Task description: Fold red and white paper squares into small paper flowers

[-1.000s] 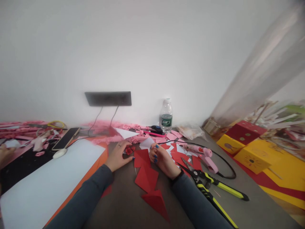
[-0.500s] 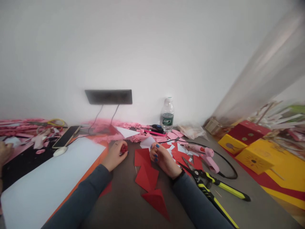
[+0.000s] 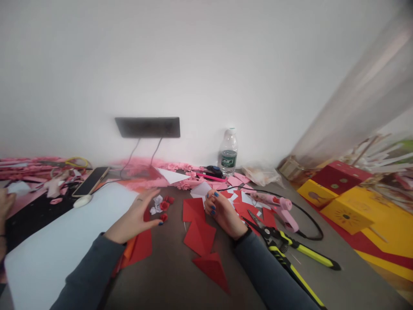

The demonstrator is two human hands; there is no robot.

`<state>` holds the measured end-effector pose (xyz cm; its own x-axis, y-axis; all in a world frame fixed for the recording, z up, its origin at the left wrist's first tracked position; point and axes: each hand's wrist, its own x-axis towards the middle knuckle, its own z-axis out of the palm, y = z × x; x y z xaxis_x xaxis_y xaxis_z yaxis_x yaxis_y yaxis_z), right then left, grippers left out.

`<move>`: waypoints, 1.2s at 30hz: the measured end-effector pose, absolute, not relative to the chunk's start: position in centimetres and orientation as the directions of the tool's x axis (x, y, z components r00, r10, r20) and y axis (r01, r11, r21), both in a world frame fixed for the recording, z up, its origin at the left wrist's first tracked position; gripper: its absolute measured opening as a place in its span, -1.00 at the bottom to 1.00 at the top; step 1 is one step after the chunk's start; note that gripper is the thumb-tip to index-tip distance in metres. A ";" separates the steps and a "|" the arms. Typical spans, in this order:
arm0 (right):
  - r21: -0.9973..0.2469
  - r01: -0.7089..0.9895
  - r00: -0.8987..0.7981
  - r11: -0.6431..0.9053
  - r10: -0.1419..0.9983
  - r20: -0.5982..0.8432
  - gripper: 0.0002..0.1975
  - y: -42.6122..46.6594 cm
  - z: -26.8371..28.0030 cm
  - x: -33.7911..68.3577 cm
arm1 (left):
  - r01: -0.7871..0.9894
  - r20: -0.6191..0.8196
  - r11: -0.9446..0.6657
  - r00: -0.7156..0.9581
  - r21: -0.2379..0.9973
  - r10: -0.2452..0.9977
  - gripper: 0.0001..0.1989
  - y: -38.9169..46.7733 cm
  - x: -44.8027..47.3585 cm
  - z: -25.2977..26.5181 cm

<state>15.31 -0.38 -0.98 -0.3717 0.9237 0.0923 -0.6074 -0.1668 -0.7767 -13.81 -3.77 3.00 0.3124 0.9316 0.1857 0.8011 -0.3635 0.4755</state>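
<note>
My left hand point(image 3: 138, 217) is open, thumb and fingers apart. Beside it on the grey table lie small red paper roses point(image 3: 164, 206) and a white paper one point(image 3: 157, 204). My right hand point(image 3: 222, 211) is curled closed with the thumb against the fingers; whatever it may hold is hidden. Under and left of that hand, folded red paper pieces point(image 3: 200, 237) run toward me in a line. Close to its right are scraps of red paper point(image 3: 240, 209) and pruning shears point(image 3: 280, 237) with black and yellow-green handles, blades apart.
A pink glue gun point(image 3: 284, 211) with a black cable lies at right. Against the wall stands a water bottle point(image 3: 229, 157). White sheets point(image 3: 74, 237), a phone point(image 3: 90, 181) and a white mouse point(image 3: 82, 201) are on the left, near another person's hand point(image 3: 5, 202). Yellow boxes point(image 3: 348, 213) sit far right.
My left hand has opened and drawn back to the left, letting go of a red paper rose. The small roses now show beside it. My right hand keeps its curled pose.
</note>
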 end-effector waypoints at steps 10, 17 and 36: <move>-0.794 -0.585 -0.382 -0.165 0.920 0.090 -0.73 -0.4 -1.0 15.4 | 0.529 0.064 -0.641 0.742 0.556 0.668 -0.11 -10.7 -2.7 1.1; -0.818 -0.571 -0.280 -0.071 0.953 0.113 -0.71 -0.2 -1.0 15.3 | 0.557 0.109 -0.659 0.716 0.505 0.689 -0.53 -10.9 -0.4 -0.5; -0.909 -0.360 -0.035 0.209 0.971 0.237 -0.72 0.0 -2.1 15.4 | 0.298 0.620 -0.845 0.580 0.443 0.529 -0.80 -10.6 -0.7 1.9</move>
<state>15.39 -0.05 -2.15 -0.0354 0.9709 0.2370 -0.3600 0.2089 -0.9093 -0.72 -10.57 1.86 0.5797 0.5292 0.6197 0.2979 -0.8454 0.4433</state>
